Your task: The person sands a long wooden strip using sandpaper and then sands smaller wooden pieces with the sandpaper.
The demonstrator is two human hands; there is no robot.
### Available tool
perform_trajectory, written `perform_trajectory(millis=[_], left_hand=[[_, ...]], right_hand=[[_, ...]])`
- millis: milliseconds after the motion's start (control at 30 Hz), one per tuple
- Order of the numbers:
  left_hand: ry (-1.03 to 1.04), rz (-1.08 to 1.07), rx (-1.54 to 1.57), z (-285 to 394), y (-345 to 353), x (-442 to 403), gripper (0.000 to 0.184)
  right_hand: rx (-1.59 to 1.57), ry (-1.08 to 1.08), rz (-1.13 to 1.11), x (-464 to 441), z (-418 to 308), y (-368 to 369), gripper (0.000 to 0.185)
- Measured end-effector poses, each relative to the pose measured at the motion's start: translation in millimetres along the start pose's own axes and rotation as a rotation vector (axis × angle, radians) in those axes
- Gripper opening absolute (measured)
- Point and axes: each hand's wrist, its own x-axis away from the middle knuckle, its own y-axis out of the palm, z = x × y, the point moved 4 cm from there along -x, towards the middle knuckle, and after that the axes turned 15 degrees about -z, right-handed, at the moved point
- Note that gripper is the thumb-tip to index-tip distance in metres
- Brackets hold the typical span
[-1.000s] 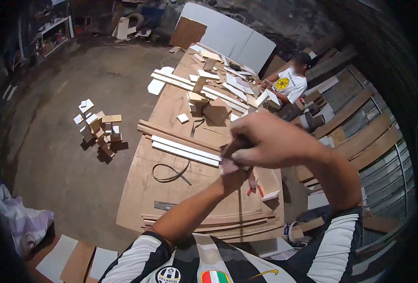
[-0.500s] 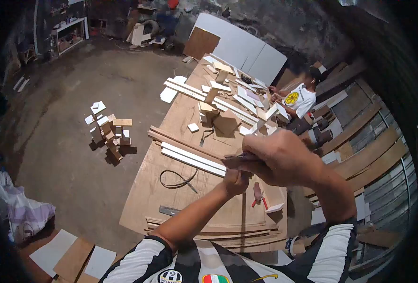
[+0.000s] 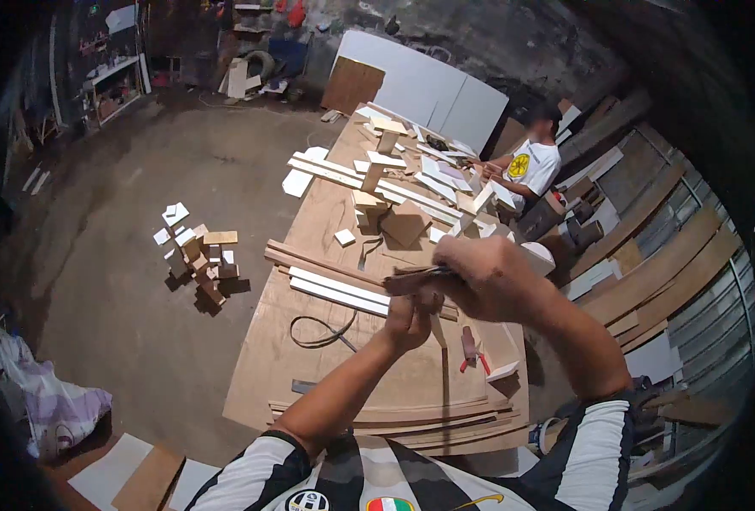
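Observation:
Raised over the near half of the workbench, my right hand (image 3: 492,277) is closed on a folded brown sheet (image 3: 411,279) that looks like sandpaper. Just below it, my left hand (image 3: 408,325) is closed around a narrow wooden strip (image 3: 439,330), whose pale end sticks out beside the fingers. The sheet lies over the top of the strip, and my hands hide most of the contact. White strips (image 3: 335,291) and brown strips (image 3: 326,264) lie on the bench left of my hands. Red-handled pliers (image 3: 474,361) rest to the right, near a dark reddish block (image 3: 468,341).
The workbench (image 3: 262,366) carries a looped black band (image 3: 322,330), a metal blade (image 3: 307,386) and stacked thin strips (image 3: 411,417). Farther back stand several small wooden assemblies (image 3: 376,175). A co-worker (image 3: 535,162) sits at the far right side. Wood pieces (image 3: 198,251) are piled on the floor.
Both hands have shifted slightly left, and the brown sheet has moved left over the left hand. The strip's end now shows below. The whole view has shifted a little.

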Motion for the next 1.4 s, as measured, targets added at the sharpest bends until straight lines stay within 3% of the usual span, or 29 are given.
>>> perform_trajectory(millis=[67, 167, 233, 333, 367, 400, 467, 500, 533, 600, 667, 733, 800, 833, 933, 967, 1033, 1067, 1133, 1167, 1200, 1267, 1367, 1400], left_hand=[[-0.035, 0.043, 0.328, 8, -7, -11, 0.05], [-0.051, 0.032, 0.446, -10, -7, -3, 0.042], [0.068, -0.044, -0.015, -1, -6, -7, 0.033], [0.222, -0.068, -0.232, 14, -9, -13, 0.028], [0.022, -0.089, -0.164, 11, -10, -9, 0.025], [0.024, -0.088, -0.167, 7, -12, -7, 0.025], [-0.368, 0.126, 0.836, -31, -13, 2, 0.038], [-0.18, 0.073, 0.804, -13, -11, -3, 0.018], [-0.178, 0.073, 0.801, -3, -10, -8, 0.018], [-0.502, 0.357, 1.017, -3, -9, -7, 0.017], [-0.3, 0.093, 0.584, -23, -15, 7, 0.02], [-0.284, 0.107, 0.887, -22, -13, 6, 0.018], [-0.308, 0.157, 0.93, -25, -11, 9, 0.013], [-0.22, 0.064, 0.602, -28, -10, 12, 0.015], [-0.062, -0.089, 0.122, -30, -5, 10, 0.022], [-0.15, -0.039, 0.239, -35, -6, 13, 0.022], [-0.419, 0.169, 0.807, -16, -8, -2, 0.018], [-0.266, 0.045, 0.97, -34, -12, 3, 0.016], [-0.293, 0.151, 1.172, -38, -10, 10, 0.02], [-0.293, 0.152, 1.172, -47, -8, 15, 0.02], [-0.28, 0.067, 0.734, -49, -11, 14, 0.021], [-0.259, -0.025, 0.295, -50, -6, 15, 0.021], [-0.274, 0.071, 0.738, -12, -14, -10, 0.02], [-0.274, 0.071, 0.738, -15, -15, -6, 0.02]], right_hand=[[0.017, 0.037, 0.033, 11, 17, -4, 0.024], [-0.016, 0.112, 0.162, 21, 24, -11, 0.024], [-0.085, 0.006, 0.114, 8, -1, -2, 0.023], [-0.017, -0.017, 0.084, 2, -2, 8, 0.022], [-0.009, 0.024, 0.115, 4, 6, 3, 0.022], [0.001, 0.061, 0.143, 7, 15, 0, 0.022], [0.01, 0.094, 0.169, 12, 27, 0, 0.023], [-0.024, 0.085, 0.17, 12, 21, -1, 0.023], [-0.062, 0.079, 0.172, 13, 16, 0, 0.024], [-0.024, 0.025, 0.148, 8, 4, 6, 0.024], [-0.035, -0.014, 0.206, 6, 4, 11, 0.028], [-0.059, 0.046, 0.206, 11, 6, 9, 0.026], [-0.124, -0.017, 0.209, 9, -5, 1, 0.024], [-0.107, -0.062, 0.159, 3, -5, 12, 0.024], [-0.124, -0.019, 0.159, -9, -1, 29, 0.023], [-0.138, 0.025, 0.142, -7, 4, 26, 0.022], [-0.094, 0.09, 0.166, 3, 23, 23, 0.023], [-0.05, 0.151, 0.187, 8, 34, 22, 0.025], [-0.028, 0.103, 0.271, 10, 34, 14, 0.028], [-0.104, 0.093, 0.243, 10, 23, 15, 0.03], [-0.182, 0.087, 0.217, 8, 13, 19, 0.032], [-0.13, 0.011, 0.213, 3, 11, 30, 0.034], [-0.118, 0.18, 0.227, 4, 30, 27, 0.025], [-0.119, 0.18, 0.227, 6, 29, 21, 0.025]])
